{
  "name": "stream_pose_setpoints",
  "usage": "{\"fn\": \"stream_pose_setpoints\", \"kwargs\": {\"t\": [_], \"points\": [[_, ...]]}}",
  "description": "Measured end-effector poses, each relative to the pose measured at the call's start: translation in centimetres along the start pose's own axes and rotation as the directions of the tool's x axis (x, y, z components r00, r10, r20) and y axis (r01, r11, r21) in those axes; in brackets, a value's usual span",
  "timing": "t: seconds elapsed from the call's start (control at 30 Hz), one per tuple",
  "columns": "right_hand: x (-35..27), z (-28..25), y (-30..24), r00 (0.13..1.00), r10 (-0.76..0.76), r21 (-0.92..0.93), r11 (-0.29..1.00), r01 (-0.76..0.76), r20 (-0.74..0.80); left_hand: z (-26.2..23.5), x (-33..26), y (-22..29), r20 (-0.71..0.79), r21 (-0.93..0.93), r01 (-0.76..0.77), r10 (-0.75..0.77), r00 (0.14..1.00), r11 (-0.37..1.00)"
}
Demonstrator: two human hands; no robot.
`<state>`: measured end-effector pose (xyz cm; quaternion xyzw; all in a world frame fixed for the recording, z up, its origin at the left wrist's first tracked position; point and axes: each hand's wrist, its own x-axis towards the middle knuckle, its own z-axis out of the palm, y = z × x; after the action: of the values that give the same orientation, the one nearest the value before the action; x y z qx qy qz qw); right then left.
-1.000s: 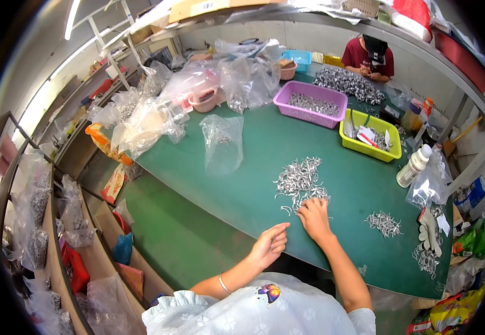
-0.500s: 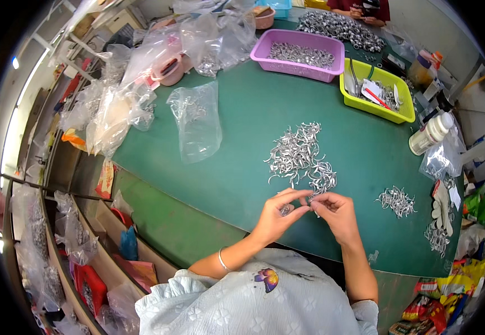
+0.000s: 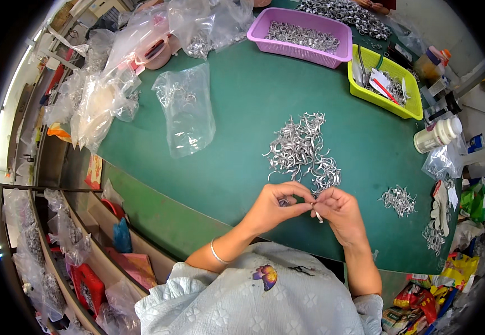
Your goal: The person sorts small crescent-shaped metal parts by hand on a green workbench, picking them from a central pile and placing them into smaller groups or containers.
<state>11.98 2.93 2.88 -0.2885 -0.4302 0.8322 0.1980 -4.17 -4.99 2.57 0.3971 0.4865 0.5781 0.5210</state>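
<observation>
lower centre of frame: your left hand (image 3: 273,211) and right hand (image 3: 341,215) meet, thumb and forefinger of each pinched on a small silver piece (image 3: 318,217); more metal (image 3: 283,202) glints inside your curled left fingers. loose curved pieces (image 3: 297,146) heap just above, near frame centre. handling, by judgement: light, stiff, smooth enough to slip, hardly fragile, apt to hook its neighbours. best hold: fingertips at mid-curve, ends left clear.

Bright, even light covers the smooth green table (image 3: 239,111), glinting off the clear, crinkled plastic bag (image 3: 189,125). Straight edges bow toward black corners.
</observation>
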Motion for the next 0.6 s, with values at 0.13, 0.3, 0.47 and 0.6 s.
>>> {"fn": "stream_pose_setpoints", "kwargs": {"t": [0.13,0.3,0.47,0.6], "points": [[-0.2,0.6,-0.5,0.998,-0.058,0.015,0.998,0.058,0.012,0.3,-0.4,0.3,-0.114,0.005,-0.026,0.026,0.993,1.000],[-1.3,2.8,-1.3,0.966,-0.253,-0.174,0.955,0.241,-0.055,1.1,-0.7,2.0,-0.239,0.171,-0.074,0.114,0.964,0.982],[-1.7,2.5,-0.9,0.894,-0.447,-0.464,0.799,0.382,-0.033,2.1,-0.5,2.4,-0.271,0.110,-0.034,0.063,0.961,0.993],[-2.0,2.6,-1.4,0.876,-0.473,-0.395,0.825,0.405,-0.090,2.0,-0.9,2.8,-0.199,-0.028,0.020,-0.025,0.980,0.999]]}}
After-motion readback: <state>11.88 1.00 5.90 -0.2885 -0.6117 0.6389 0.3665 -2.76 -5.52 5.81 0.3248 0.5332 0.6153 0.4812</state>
